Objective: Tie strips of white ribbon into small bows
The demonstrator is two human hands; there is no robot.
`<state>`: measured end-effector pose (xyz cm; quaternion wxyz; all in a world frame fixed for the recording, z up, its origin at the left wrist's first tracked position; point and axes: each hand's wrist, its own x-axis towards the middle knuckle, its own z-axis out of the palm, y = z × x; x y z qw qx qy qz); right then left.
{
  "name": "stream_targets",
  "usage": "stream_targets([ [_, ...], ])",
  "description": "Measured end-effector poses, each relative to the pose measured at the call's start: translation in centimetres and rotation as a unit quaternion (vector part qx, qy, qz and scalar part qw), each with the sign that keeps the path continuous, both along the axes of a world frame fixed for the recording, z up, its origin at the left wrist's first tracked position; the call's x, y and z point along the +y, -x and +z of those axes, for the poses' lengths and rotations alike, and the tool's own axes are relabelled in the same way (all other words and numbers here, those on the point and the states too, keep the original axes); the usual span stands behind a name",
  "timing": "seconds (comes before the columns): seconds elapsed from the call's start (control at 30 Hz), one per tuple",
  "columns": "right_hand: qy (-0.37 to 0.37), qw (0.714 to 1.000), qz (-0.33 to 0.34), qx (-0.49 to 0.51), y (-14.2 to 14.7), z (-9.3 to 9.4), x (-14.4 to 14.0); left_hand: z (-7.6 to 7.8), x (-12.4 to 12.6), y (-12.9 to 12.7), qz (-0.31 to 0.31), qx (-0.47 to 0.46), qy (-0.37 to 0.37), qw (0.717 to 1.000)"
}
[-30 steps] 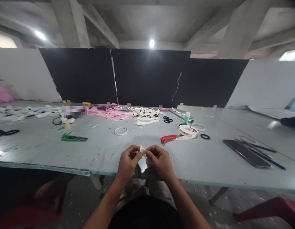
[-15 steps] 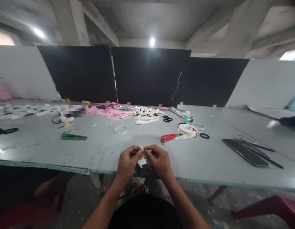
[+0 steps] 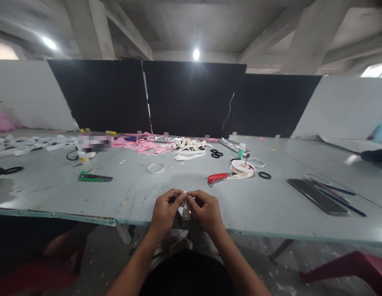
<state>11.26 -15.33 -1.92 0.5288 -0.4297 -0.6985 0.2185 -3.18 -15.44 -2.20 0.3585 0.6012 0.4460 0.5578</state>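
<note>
At the table's front edge, a small off-white ribbon (image 3: 186, 213) hangs between my two hands, its upper end pinched by both. My left hand (image 3: 165, 209) is closed, thumb against fingertips, on the ribbon's top. Right beside it, my right hand (image 3: 207, 209) pinches the same piece, also closed. The fingers cover most of the pinched part. Beyond my right hand lie a red-handled cutter (image 3: 217, 177) and a ribbon spool (image 3: 243, 166) with printed cream ribbon trailing off it. A white ring (image 3: 155, 168) lies flat beyond my left hand.
A green box cutter (image 3: 95, 176) and black scissors (image 3: 7, 170) are at left. Cream strips (image 3: 191, 150) and pink strips (image 3: 147, 144) are heaped at the back. On the right lie a phone (image 3: 316, 196), pencils (image 3: 342, 199) and a black ring (image 3: 264, 175).
Both hands stay nearly in place, still pinching. The ribbon's lower end now hangs straighter between them, showing a flat tan piece below the fingers.
</note>
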Motion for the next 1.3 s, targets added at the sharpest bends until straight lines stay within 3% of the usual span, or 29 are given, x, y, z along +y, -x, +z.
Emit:
stream_targets([
  [0.3,0.020,1.000,-0.014,-0.010,0.1,0.2,0.0,0.2,0.0,-0.1,-0.003,-0.003,0.002,1.000],
  [0.43,0.015,0.998,-0.042,-0.033,0.3,0.2,0.0,-0.1,-0.1,-0.4,0.033,0.047,-0.013,0.998],
  [0.57,-0.002,0.995,-0.077,-0.056,0.9,0.5,-0.1,-0.3,0.0,-1.0,0.107,0.097,-0.037,0.989],
  [0.63,-0.004,0.995,-0.078,-0.060,1.0,0.8,0.0,-0.1,0.0,-1.1,0.145,0.115,-0.062,0.981],
  [0.7,-0.001,0.996,-0.073,-0.060,1.0,1.2,0.2,0.3,-0.1,-0.9,0.138,0.145,-0.119,0.973],
  [0.8,0.005,0.996,-0.064,-0.063,0.4,2.1,0.4,1.2,-0.2,0.0,0.054,0.234,-0.238,0.941],
  [0.87,0.012,0.996,-0.056,-0.068,-0.2,2.9,0.5,1.9,-0.1,0.7,0.034,0.288,-0.284,0.914],
  [1.13,-0.020,0.988,-0.053,-0.144,-1.3,6.5,1.9,4.5,1.9,1.2,0.090,0.439,-0.356,0.820],
  [1.23,-0.072,0.968,-0.077,-0.228,-1.4,7.1,3.6,5.2,3.3,0.6,0.114,0.460,-0.353,0.807],
  [1.3,-0.094,0.959,-0.077,-0.258,-1.5,7.3,5.1,5.8,4.6,0.3,0.099,0.443,-0.339,0.824],
])
